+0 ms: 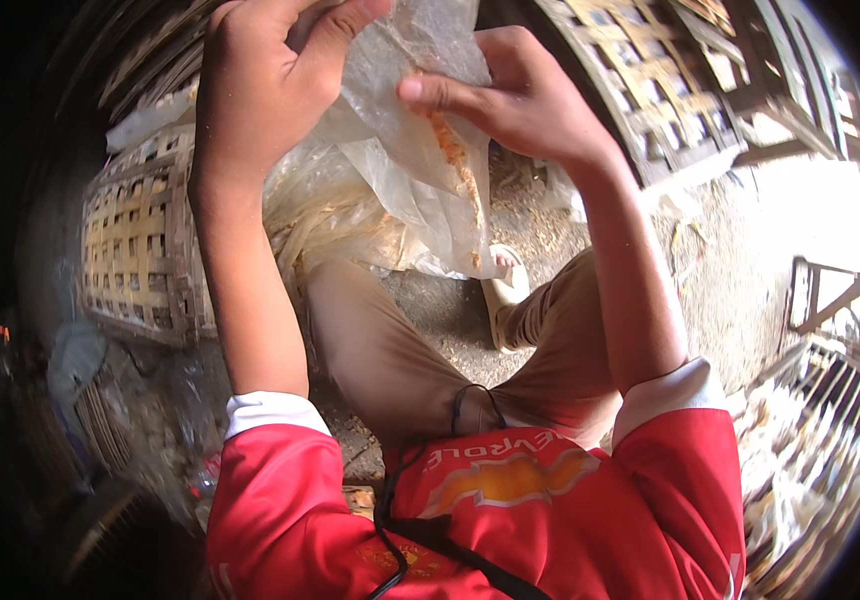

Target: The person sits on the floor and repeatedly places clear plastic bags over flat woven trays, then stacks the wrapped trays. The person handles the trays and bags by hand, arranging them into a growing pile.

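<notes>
Both hands are raised at the top of the head view, with a translucent plastic sheet [415, 150] hanging between them. My left hand [280, 75] grips its upper part, the fingertips partly cut off by the frame's top edge. My right hand [490, 97] holds the sheet's right side, thumb in front and fingers behind it. An orange-brown crumbly residue [456, 157] runs down the sheet. Below and behind it, a crumpled heap of dirty plastic sheeting [332, 202] lies by my left knee.
A woven-slat crate [130, 236] stands at left, another [647, 75] at upper right. Slatted wooden frames [831, 296] stand at far right, above a barred rack or crate [842, 397] near plastic scraps. Crumbs litter the ground [542, 210] around my sandalled foot [506, 292].
</notes>
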Tool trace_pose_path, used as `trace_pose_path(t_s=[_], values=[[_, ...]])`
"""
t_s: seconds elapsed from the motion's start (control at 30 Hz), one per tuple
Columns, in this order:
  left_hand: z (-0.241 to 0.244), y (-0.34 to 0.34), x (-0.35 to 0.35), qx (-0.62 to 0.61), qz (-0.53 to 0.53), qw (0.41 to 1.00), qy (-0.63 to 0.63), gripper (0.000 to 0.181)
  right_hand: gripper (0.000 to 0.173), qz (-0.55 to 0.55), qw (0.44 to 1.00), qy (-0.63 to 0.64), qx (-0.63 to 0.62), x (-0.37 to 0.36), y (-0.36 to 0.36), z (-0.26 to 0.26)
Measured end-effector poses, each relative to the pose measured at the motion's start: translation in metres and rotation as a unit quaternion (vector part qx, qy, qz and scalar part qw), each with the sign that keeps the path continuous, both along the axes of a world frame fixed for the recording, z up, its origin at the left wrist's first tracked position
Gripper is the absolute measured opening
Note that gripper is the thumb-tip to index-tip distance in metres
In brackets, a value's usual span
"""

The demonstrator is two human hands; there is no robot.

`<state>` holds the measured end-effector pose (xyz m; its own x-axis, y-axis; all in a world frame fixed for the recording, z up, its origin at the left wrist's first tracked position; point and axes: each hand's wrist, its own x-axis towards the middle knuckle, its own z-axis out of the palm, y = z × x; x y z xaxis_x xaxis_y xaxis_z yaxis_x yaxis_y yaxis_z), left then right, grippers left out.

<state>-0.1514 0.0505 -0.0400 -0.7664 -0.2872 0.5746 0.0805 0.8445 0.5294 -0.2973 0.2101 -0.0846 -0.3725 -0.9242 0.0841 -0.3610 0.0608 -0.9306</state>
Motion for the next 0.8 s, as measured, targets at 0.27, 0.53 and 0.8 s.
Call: trace_pose_path(t_s=[0.27,0.53,0.8], values=[[0.002,0.036,-0.026,-0.03,-0.108,0.992,0.05,0.012,0.025,-0.067,0.978,0.172,0.097,0.007,0.072,0.052],[-0.045,0.06,-0.034,0.079,-0.068,0.99,0.097,0.013,0.034,-0.116,0.992,0.046,0.033,0.0,0.101,-0.016],[-0.097,0.07,-0.021,0.22,-0.075,0.971,0.064,0.012,0.033,0.037,0.962,0.212,0.169,-0.026,0.153,-0.076]])
